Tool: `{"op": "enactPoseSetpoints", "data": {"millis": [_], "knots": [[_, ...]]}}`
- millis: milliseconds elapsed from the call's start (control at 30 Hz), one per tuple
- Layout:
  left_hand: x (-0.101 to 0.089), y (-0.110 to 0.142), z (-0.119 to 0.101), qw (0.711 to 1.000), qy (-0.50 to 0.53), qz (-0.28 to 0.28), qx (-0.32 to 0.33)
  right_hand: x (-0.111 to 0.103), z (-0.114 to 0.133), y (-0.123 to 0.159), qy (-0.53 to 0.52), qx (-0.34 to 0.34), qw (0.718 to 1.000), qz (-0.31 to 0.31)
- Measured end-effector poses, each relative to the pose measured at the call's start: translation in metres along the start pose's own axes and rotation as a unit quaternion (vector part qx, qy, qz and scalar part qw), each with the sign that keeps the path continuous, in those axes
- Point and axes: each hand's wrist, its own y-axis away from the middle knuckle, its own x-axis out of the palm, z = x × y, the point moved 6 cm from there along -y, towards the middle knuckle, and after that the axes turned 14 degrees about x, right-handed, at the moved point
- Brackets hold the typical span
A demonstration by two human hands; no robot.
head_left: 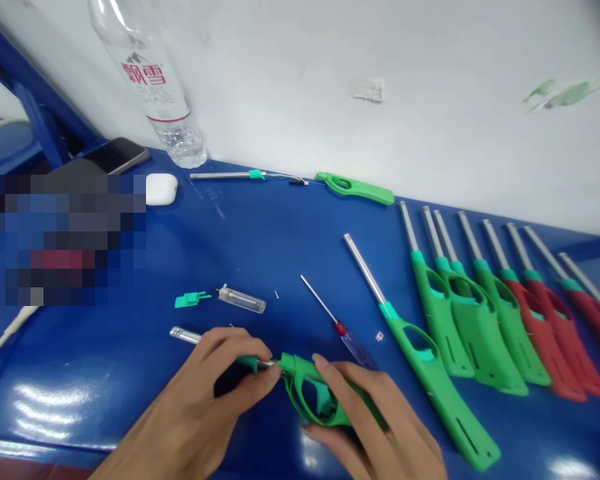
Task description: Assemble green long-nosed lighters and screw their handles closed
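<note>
My left hand [220, 393] pinches the inner end of a metal lighter tube [185, 335] by its teal collar [248, 363], where the tube meets the handle. Wrapped round the green lighter handle [300, 365] is my right hand [380, 420]; a teal trigger [325, 400] shows in the handle's loop. Parts of tube and handle are hidden behind my fingers. Beyond my hands lie a clear fuel tank [243, 300], a teal plastic piece [190, 299] and a small screwdriver [337, 325] with a red and clear handle.
Several whole green lighters [445, 320] and red lighters [545, 327] lie at right, one green lighter [440, 373] nearer me. Along the wall are a wired tube [225, 175], a green shell [357, 189] and a water bottle [155, 87]. A white case [161, 189] and phone [115, 157] sit left.
</note>
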Motion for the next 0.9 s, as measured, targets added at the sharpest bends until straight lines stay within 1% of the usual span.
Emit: {"op": "enactPoseSetpoints", "data": {"millis": [100,167,300,367,467,533,633,767,900], "knots": [[0.0013,0.0003,0.0019,1.0,0.006,-0.01,-0.015,-0.0002,0.0007,0.0005,0.004,0.005,1.0,-0.008],[0.0022,0.0004,0.0024,0.999,0.003,-0.027,-0.018,-0.0008,0.0013,0.0004,-0.003,0.01,1.0,-0.013],[0.0023,0.0015,0.0086,0.995,-0.026,-0.057,-0.076,-0.0021,0.0029,-0.0003,-0.016,0.012,0.999,-0.025],[0.0027,0.0018,0.0097,0.993,-0.044,-0.056,-0.093,-0.0025,0.0044,-0.0006,-0.018,0.005,0.999,-0.029],[0.0044,0.0022,0.009,0.993,-0.069,-0.038,-0.091,-0.0031,0.0067,-0.001,-0.016,-0.006,0.999,-0.033],[0.0056,0.0029,0.0088,0.993,-0.068,-0.028,-0.089,-0.0033,0.0075,-0.0014,-0.012,-0.01,0.999,-0.033],[0.0057,0.0028,0.0075,0.995,-0.059,-0.028,-0.074,-0.0027,0.0069,-0.0021,-0.011,-0.018,0.999,-0.026],[0.0039,0.0005,0.0046,0.997,-0.05,-0.035,-0.047,0.0006,0.0062,-0.0015,-0.004,-0.049,0.999,-0.008],[0.0026,-0.0019,0.004,0.997,-0.04,-0.042,-0.042,0.0026,0.0037,0.0003,0.007,-0.046,0.999,-0.001]]}}
